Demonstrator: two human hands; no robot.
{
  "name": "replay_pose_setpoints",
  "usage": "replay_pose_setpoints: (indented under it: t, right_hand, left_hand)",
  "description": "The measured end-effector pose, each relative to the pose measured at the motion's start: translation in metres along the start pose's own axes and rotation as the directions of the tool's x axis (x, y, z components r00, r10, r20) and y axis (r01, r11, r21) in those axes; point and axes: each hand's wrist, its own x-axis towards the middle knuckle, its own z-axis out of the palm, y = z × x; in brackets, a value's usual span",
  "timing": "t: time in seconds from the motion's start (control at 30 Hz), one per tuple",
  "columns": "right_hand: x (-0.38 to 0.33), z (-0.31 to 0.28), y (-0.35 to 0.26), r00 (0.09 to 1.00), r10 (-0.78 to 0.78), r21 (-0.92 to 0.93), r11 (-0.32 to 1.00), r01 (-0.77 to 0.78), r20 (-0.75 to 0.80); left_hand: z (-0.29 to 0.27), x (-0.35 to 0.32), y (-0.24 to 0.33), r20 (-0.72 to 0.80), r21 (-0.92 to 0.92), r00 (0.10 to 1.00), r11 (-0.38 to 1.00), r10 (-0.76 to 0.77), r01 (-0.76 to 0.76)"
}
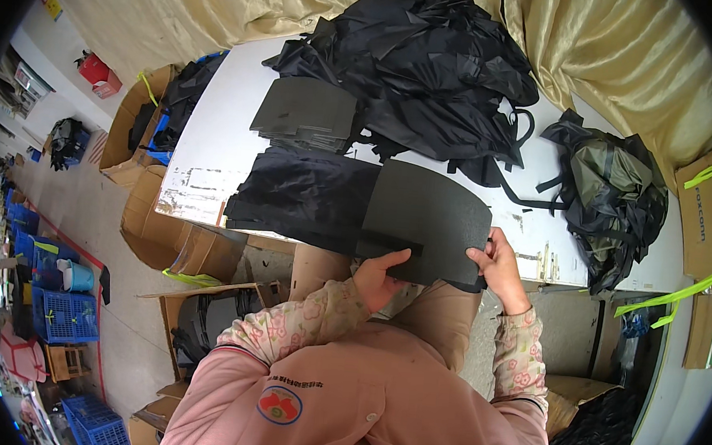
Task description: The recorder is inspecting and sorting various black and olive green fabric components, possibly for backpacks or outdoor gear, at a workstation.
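Observation:
A dark grey flat sheet, perhaps foam or board, is held at the table's near edge, its near part out over my lap. My left hand is closed on the sheet's near left edge, thumb on top. At the near right corner, my right hand pinches the same sheet between thumb and fingers. Flat black fabric pieces lie to the left, partly under the sheet. Behind them sits a stack of similar grey sheets. A short black strip shows beside my left thumb.
A large heap of black fabric covers the back of the white table. Another black and olive bundle hangs over the right end. Cardboard boxes stand at the left, and another carton is at the right.

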Motion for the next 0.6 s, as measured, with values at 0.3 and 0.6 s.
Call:
replay_pose_setpoints:
  t: [0.3, 0.6]
  right_hand:
    - [0.012, -0.033, 0.019, 0.971, 0.237, 0.024, 0.971, -0.237, 0.026]
    - [0.161, -0.063, 0.035, 0.865, -0.493, -0.823, 0.526, 0.214, -0.090]
  left_hand:
    - [-0.013, -0.035, 0.031, 0.193, 0.980, 0.741, 0.093, -0.644, -0.175]
    - [-0.018, 0.002, 0.024, 0.607, 0.354, 0.777, -0.820, -0.165, -0.450]
